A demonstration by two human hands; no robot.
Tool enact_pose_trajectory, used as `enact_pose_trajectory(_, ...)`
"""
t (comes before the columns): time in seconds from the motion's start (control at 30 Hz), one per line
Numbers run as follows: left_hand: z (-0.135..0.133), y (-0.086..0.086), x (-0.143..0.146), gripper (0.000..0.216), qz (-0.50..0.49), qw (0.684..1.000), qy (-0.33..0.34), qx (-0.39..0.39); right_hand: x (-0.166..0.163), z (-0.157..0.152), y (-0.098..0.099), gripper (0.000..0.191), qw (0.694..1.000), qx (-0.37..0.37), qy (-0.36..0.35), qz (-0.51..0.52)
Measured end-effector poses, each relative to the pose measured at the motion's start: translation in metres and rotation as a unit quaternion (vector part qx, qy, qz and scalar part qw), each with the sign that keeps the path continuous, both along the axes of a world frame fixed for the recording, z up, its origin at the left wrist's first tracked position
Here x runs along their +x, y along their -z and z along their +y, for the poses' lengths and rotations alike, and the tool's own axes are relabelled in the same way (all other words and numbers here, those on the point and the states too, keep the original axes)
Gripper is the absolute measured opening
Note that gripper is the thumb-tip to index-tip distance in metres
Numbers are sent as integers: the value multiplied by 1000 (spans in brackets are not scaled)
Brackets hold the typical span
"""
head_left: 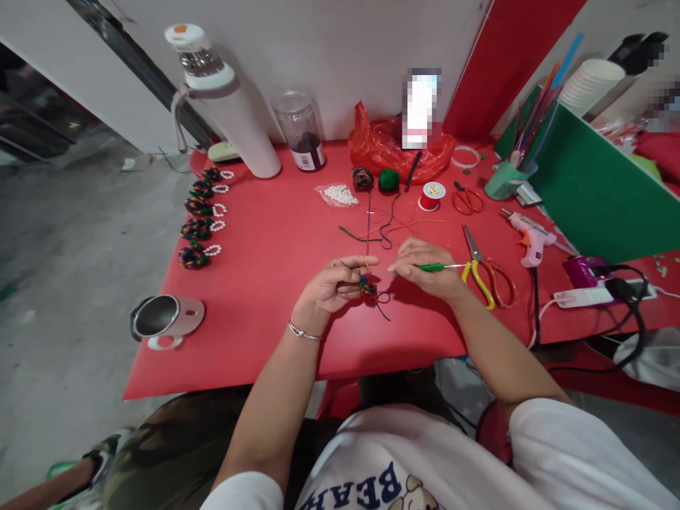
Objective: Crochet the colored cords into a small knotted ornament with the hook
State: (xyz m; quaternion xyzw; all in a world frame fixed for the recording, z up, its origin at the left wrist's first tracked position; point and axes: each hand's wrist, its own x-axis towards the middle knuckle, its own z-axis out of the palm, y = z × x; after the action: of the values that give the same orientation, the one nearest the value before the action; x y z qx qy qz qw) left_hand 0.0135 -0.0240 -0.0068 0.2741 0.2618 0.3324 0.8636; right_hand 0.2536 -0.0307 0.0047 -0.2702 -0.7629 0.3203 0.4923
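My left hand (337,283) is closed in a pinch on a small multicoloured yarn piece (367,285) just above the red table (255,304). A thin yarn strand runs up from the piece and a blue tail loops beneath it. My right hand (425,269) is closed round a green-handled crochet hook (438,267), its tip pointing left at the yarn piece. The two hands are nearly touching.
Several finished yarn flowers with pearl rings (197,227) line the left edge. A thermos (228,106), jar (300,131), red bag (393,149), yarn balls (376,179), pearl bag (337,195), red spool (431,195), scissors (486,273), glue gun (531,241) and cup lid (164,319) surround my hands.
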Motion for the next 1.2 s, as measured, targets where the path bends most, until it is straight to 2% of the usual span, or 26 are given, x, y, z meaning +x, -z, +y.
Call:
enact_pose_trajectory(0.1,-2,1,4,37,13,1000,-12,21,-6,-3,3,32,995,-95,0,36)
enact_pose_trajectory(0.17,-5,2,12,37,35,995,-74,51,-14,-5,9,45,984,-166,3,65)
enact_pose_trajectory(0.23,-9,3,23,42,74,979,-163,96,-23,-7,15,55,978,-194,15,70)
enact_pose_trajectory(0.3,-13,4,33,51,137,948,-245,152,-31,-9,19,49,988,-132,71,43)
enact_pose_trajectory(0.37,-15,6,41,61,183,920,-294,185,-35,-11,21,37,991,-18,131,-14)
enact_pose_trajectory(0.47,-16,11,47,72,190,908,-324,184,-35,-12,21,27,965,140,204,-92)
enact_pose_trajectory(0.53,-16,12,49,74,159,921,-318,161,-34,-11,21,31,944,200,238,-110)
enact_pose_trajectory(0.6,-16,10,48,71,114,942,-291,126,-32,-11,21,37,936,220,252,-110)
enact_pose_trajectory(0.77,-15,2,40,58,25,984,-171,33,-28,-9,21,41,952,201,221,-61)
enact_pose_trajectory(1.03,-9,-2,23,51,17,995,-97,-2,-19,-1,16,33,983,154,98,-25)
enact_pose_trajectory(1.2,-3,1,10,47,21,999,-32,-15,-5,6,14,42,992,109,53,-44)
